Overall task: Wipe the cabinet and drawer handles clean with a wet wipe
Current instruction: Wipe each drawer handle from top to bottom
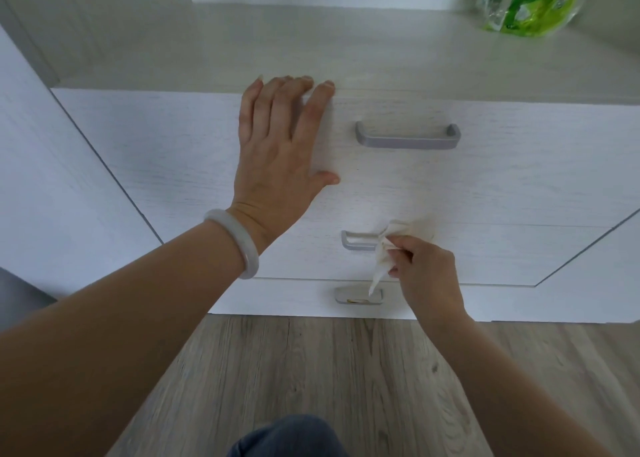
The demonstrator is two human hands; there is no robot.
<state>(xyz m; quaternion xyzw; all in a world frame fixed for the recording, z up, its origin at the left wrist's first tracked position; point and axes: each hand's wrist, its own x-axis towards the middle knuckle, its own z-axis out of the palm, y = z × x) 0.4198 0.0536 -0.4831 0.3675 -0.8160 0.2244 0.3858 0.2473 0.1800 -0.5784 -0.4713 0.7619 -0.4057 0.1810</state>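
Near edge: dark trouser knee [294, 436], wood-look floor [346, 370].

Right hand [426, 269] pinches the wet wipe [384, 252], fingers curled round the bunched wad, a loose tail hanging down toward the bottom handle [358, 296]. The wad sits on the right part of the middle handle [358, 241]; only the handle's left end shows, the rest is hidden under wipe and hand.

Step in hand, as judged: wiping the middle drawer handle. To do it well: wrap the wipe round the bar, not just over the front, run it end to end, get the underside and both posts where they meet the drawer face. Tuck the tail in so it doesn't drag. Keep the push sideways along the bar so the drawer stays put.

Left hand [280, 145], pale bangle [235, 245] on the wrist, lies flat and open on the top drawer front [519, 166], fingertips at its upper edge, thumb spread; holds nothing, probably bracing. It is just left of the top handle [408, 137], not touching it.

Bottom handle shows a yellowish mark, likely still to do.

Far: bench top [311, 51], blurred green-and-clear packet [526, 3] at far right, well apart from both hands, possibly the wipe pack.
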